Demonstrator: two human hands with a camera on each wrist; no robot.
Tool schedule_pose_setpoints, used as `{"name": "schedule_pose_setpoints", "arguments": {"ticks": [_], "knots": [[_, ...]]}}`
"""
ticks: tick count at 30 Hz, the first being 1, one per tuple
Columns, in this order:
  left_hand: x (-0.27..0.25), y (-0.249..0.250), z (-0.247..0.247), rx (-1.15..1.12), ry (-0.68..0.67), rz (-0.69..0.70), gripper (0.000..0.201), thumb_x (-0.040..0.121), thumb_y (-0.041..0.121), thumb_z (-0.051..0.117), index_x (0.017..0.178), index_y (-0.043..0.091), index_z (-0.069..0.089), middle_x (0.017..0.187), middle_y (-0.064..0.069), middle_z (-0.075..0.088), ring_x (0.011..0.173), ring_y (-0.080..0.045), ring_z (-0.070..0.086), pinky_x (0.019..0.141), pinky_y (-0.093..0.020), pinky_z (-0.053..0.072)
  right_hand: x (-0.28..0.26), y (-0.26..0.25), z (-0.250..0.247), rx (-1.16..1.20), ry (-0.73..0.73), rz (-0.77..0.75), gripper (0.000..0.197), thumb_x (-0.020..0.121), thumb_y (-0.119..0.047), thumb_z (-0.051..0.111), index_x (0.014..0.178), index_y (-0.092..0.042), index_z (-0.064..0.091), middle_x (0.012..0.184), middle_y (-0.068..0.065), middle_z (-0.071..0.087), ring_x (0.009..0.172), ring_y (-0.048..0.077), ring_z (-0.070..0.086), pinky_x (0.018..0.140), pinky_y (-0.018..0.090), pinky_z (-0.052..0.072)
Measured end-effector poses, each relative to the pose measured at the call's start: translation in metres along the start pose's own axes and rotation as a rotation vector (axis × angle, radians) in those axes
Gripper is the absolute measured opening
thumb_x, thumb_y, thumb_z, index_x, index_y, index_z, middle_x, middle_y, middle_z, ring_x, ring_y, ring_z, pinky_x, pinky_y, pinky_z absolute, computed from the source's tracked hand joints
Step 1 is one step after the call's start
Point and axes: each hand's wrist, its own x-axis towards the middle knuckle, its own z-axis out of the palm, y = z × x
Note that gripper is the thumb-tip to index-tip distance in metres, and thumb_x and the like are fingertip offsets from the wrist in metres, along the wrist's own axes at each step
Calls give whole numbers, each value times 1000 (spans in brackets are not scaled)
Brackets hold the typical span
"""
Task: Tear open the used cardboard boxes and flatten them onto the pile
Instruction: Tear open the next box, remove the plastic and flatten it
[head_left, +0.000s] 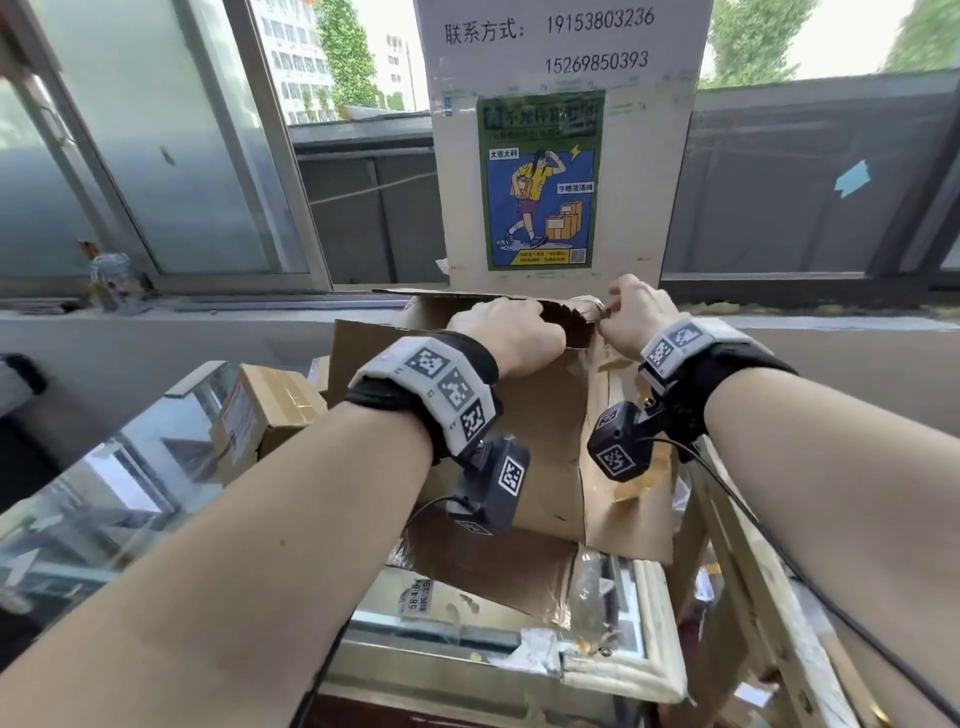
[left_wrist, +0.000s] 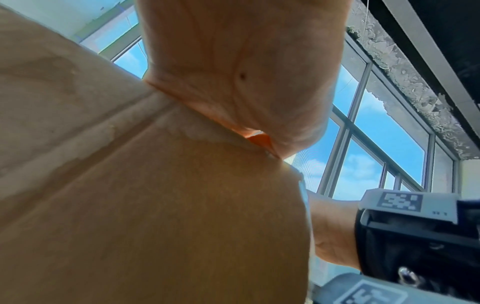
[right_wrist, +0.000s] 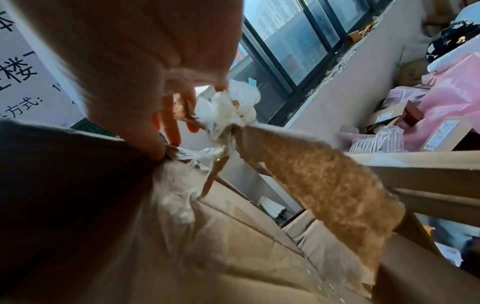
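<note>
A large brown cardboard box (head_left: 540, 441) stands upright in front of me on a heap of other cardboard. My left hand (head_left: 511, 332) grips the box's top edge, fingers curled over it; in the left wrist view the palm (left_wrist: 233, 72) presses against the box wall (left_wrist: 155, 205). My right hand (head_left: 631, 312) pinches a crumpled strip of clear packing tape (right_wrist: 231, 109) at the box's top right corner. A torn brown strip of tape with cardboard fibres (right_wrist: 324, 185) trails from that clump down to the right.
Smaller taped boxes (head_left: 265, 410) lie at the left. Flat cardboard (head_left: 493, 566) and a white frame (head_left: 654, 649) lie below. A white board with a poster (head_left: 540, 182) stands behind, against the window sill (head_left: 208, 304). Pink bags and parcels (right_wrist: 436, 107) pile up at the right.
</note>
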Motion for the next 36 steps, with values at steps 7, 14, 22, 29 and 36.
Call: {"name": "schedule_pose_setpoints", "arguments": {"ticks": [7, 14, 22, 29, 36], "knots": [[-8, -4, 3, -58, -130, -53, 56, 92, 30, 36, 147, 21, 28, 149, -19, 29, 139, -36, 23, 110, -45, 23, 1, 3, 0, 53, 84, -105, 25, 86, -6, 52, 100, -13, 71, 107, 13, 68, 96, 31, 61, 79, 31, 49], [-8, -10, 18, -49, -137, -46, 48, 94, 34, 37, 138, 15, 44, 141, -14, 46, 127, -31, 43, 97, -32, 34, -1, 21, -13, 542, 113, 195, 38, 84, 6, 63, 115, -16, 56, 98, 2, 62, 88, 21, 64, 72, 34, 54], [0, -9, 24, -48, -51, -45, 55, 90, 44, 40, 140, 21, 41, 138, -10, 49, 127, -30, 44, 99, -33, 36, -18, 31, 13, -33, -184, 7, 23, 92, -20, 53, 108, -14, 67, 118, 15, 62, 109, 33, 56, 90, 35, 45], [5, -5, 18, -67, 83, -48, 47, 85, 48, 49, 118, 16, 59, 112, -7, 63, 105, -26, 58, 81, -28, 44, -22, 11, 4, 332, -266, 87, 27, 88, -8, 49, 113, -6, 37, 107, 15, 56, 95, 27, 60, 86, 43, 51], [8, -8, 8, -126, 184, -75, 40, 89, 38, 53, 109, 5, 63, 118, -15, 62, 112, -32, 56, 87, -31, 44, -49, -24, -21, 132, -218, 98, 23, 90, -19, 52, 76, -1, 55, 76, 14, 62, 73, 31, 67, 70, 38, 59]]}}
